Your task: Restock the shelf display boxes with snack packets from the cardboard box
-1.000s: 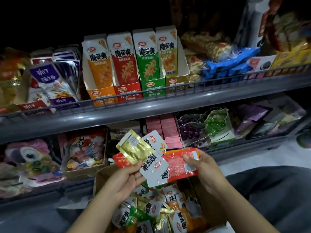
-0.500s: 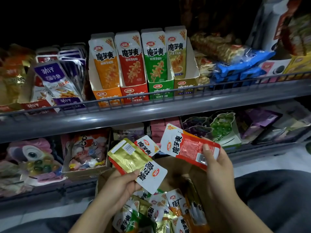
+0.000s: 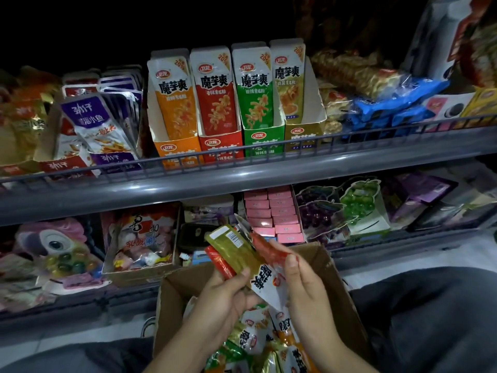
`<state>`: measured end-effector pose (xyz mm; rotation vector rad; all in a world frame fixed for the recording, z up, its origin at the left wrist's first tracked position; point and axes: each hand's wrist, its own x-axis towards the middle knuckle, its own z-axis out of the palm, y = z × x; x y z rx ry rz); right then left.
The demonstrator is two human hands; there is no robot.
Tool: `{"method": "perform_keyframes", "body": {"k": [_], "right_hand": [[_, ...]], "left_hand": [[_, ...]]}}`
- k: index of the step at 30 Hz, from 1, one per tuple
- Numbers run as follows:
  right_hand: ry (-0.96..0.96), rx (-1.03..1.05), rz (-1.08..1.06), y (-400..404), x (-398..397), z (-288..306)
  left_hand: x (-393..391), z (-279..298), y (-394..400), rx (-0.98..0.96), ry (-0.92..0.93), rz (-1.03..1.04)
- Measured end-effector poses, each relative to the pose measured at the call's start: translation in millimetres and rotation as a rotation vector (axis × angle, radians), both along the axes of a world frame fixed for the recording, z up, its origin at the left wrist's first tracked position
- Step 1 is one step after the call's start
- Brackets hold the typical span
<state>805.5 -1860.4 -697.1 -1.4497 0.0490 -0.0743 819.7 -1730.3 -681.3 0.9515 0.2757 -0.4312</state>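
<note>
My left hand [image 3: 224,297] grips a small stack of snack packets, with a gold packet [image 3: 236,251] on top and a red one beneath. My right hand [image 3: 301,286] pinches a red packet [image 3: 269,261] laid against that stack, its white end pointing down. Both hands hover over the open cardboard box [image 3: 333,275] on my lap, which holds several mixed packets [image 3: 258,337]. On the upper shelf stand the display boxes: orange [image 3: 174,149], red [image 3: 220,146], green [image 3: 263,140] and gold [image 3: 304,134], each with packets upright inside.
A grey shelf rail [image 3: 242,179] with a low wire guard runs across in front of the display boxes. Purple fish-snack packets [image 3: 91,122] sit to their left, blue packs [image 3: 398,103] to the right. The lower shelf holds pink boxes [image 3: 274,214], grape jelly packs and a candy carton.
My right hand has brought the red packet down and left from beside the shelf to join the stack in my left hand. The view has tilted slightly downward.
</note>
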Motion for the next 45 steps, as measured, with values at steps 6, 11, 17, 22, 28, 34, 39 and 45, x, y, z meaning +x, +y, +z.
{"method": "perform_keyframes", "body": {"k": [6, 11, 17, 22, 28, 34, 39, 45], "right_hand": [[-0.035, -0.146, 0.095, 3.7, -1.6, -12.5], [-0.051, -0.271, 0.190, 3.1, -1.4, -10.9], [-0.008, -0.229, 0.033, -10.4, 12.5, -8.3], [0.266, -0.244, 0.067, -25.6, 32.4, 0.2], [0.405, 0.111, 0.112, -30.0, 34.0, 11.5], [0.425, 0.320, -0.052, -32.2, 35.8, 8.4], [0.332, 0.309, -0.269, -29.4, 41.0, 2.5], [0.203, 0.305, -0.376, -43.7, 52.9, 20.4]], "left_hand": [[3.9, 2.3, 5.0, -0.286, 0.084, -0.003], [5.8, 2.6, 8.9, -0.181, 0.069, -0.012], [4.3, -9.6, 14.0, 0.103, 0.124, 0.009], [0.0, -9.9, 20.3, 0.114, 0.099, -0.175], [-1.6, -9.6, 23.2, 0.046, 0.090, -0.296], [1.8, -13.6, 21.1, -0.013, 0.098, -0.203], [-0.9, -17.2, 17.3, 0.077, 0.088, -0.244], [5.9, -10.6, 20.4, 0.172, 0.051, -0.235]]}}
